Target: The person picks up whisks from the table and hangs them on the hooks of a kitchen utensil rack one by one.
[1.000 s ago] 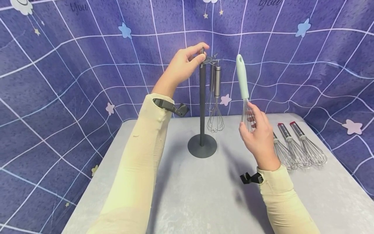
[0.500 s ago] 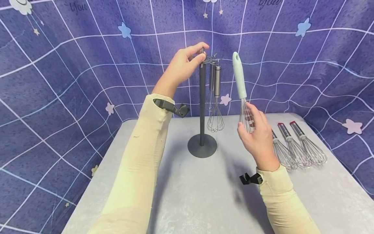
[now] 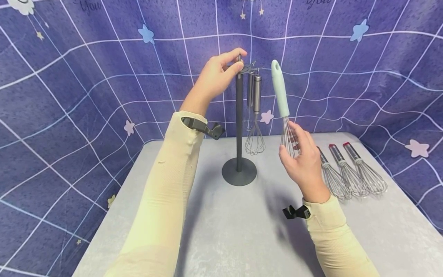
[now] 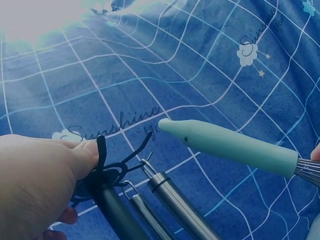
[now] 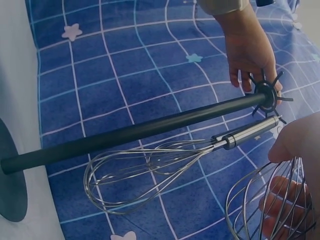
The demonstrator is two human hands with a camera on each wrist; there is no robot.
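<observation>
The right hand [image 3: 303, 163], its grip curled round the wires [image 3: 285, 132], holds the pale-green whisk [image 3: 282, 98] near the hooked stand [image 3: 239, 123], likely to leave its holed handle [image 4: 235, 145] free; the left hand [image 3: 216, 77] pinches the stand's top, apparently steadying it

Stand [image 3: 239, 123] on table [image 3: 235, 227], whisks [image 3: 343, 164] (three abreast) far right

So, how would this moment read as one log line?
left hand: holds stand top; right hand: holds green whisk by wires; two steel whisks: hanging on stand; three whisks: lying on table
</observation>
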